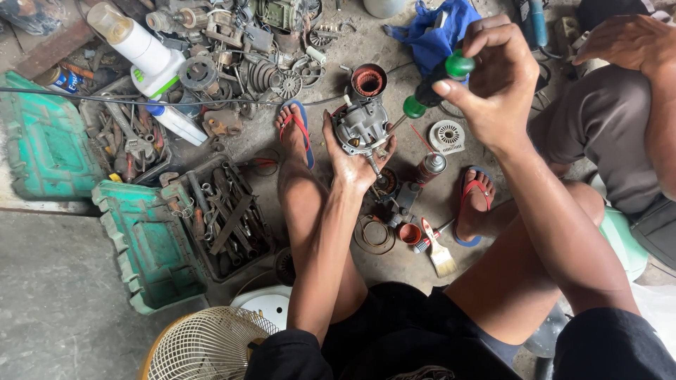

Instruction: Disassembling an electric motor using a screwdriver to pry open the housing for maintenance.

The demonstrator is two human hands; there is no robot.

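Our left hand point(354, 156) cups a small grey electric motor point(361, 124) from below, fingers curled around its housing, its copper winding facing away from us and a short shaft pointing near. Our right hand point(493, 84) is closed firmly around a screwdriver point(435, 86) with a black and green handle, and its thin shank slants down left to touch the motor's right side. The motor sits held above the concrete floor, between our two sandalled feet. Below it on the floor lie a spray can point(427, 169), a small paintbrush point(438, 252) and some round metal parts. To the left stands an open green toolbox point(151, 246) full of wrenches, with a heap of old motor parts farther off. A fan grille point(208, 345) lies near our left knee. At the far right, another person's hand point(627, 42) rests on a knee.
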